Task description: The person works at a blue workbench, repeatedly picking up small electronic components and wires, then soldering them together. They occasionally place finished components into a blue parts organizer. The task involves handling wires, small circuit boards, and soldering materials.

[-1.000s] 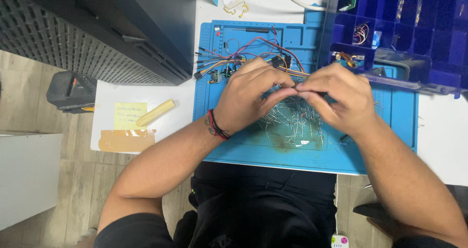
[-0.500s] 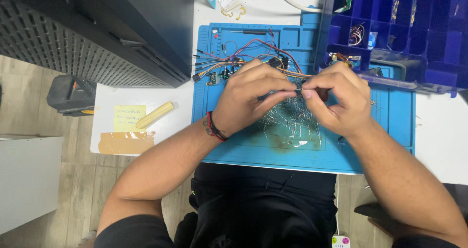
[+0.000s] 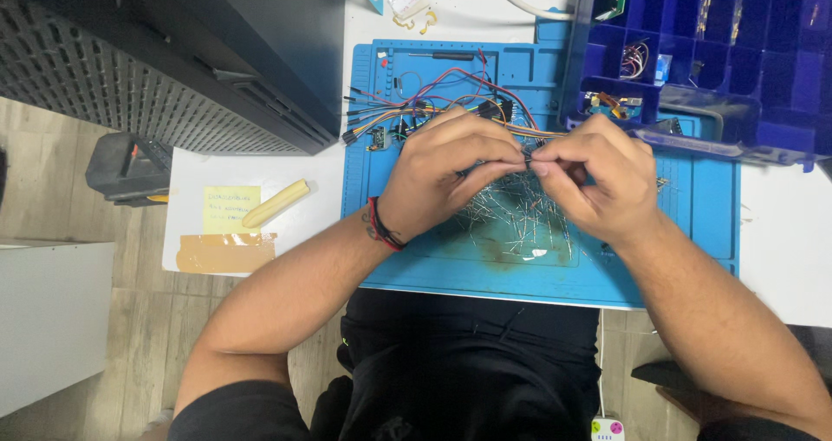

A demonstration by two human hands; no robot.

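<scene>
Both hands meet at frame centre, over the blue silicone work mat [image 3: 693, 233]. Left hand [image 3: 446, 177] and right hand [image 3: 598, 181] each have thumb + forefinger pinched shut on a small dark part [image 3: 529, 157], prob. a jumper-wire connector; too small to tell exactly. The tips of the two hands are touching at that part.

Under the hands: loose pile of thin metal leads/pins [image 3: 516, 220] spread on the mat, unsorted. Above them, upper centre: bundle of coloured jumper wires [image 3: 433, 103], several ends lying free at the left, so the wiring looks only partly joined, imo. Lots of pins lie unused.

Upper right: blue compartment parts box [image 3: 737, 68], open, overlapping the mat edge. Left side on the white table [image 3: 780, 259]: yellow sticky note [image 3: 230, 209], tan tape strip [image 3: 227, 253], pale stick [image 3: 276, 203]. Red + black wristband [image 3: 381, 226] on left wrist.
</scene>
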